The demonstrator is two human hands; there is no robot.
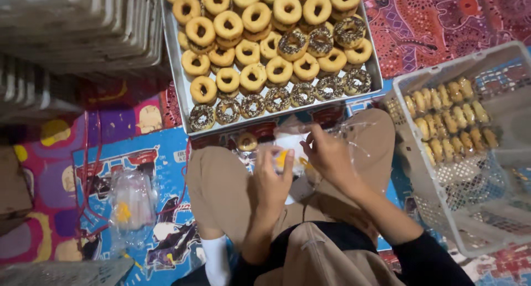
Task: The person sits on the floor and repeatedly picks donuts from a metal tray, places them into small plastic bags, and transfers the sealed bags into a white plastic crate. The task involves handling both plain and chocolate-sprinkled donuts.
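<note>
My left hand [271, 181] and my right hand [329, 153] both hold a clear plastic bag [290, 141] with a yellow patch over my lap. A single plain doughnut [247, 142] lies just left of the bag, near my knee. Directly ahead a metal tray [177, 76] is piled with ring doughnuts [260, 37], some plain and some topped with dark sprinkles along the near rows.
A white plastic basket [420, 170] at my right holds rows of wrapped doughnuts [448, 117]. A heap of clear plastic bags [131, 200] lies on the colourful floor mat at my left. Stacked pale trays [83, 26] fill the upper left.
</note>
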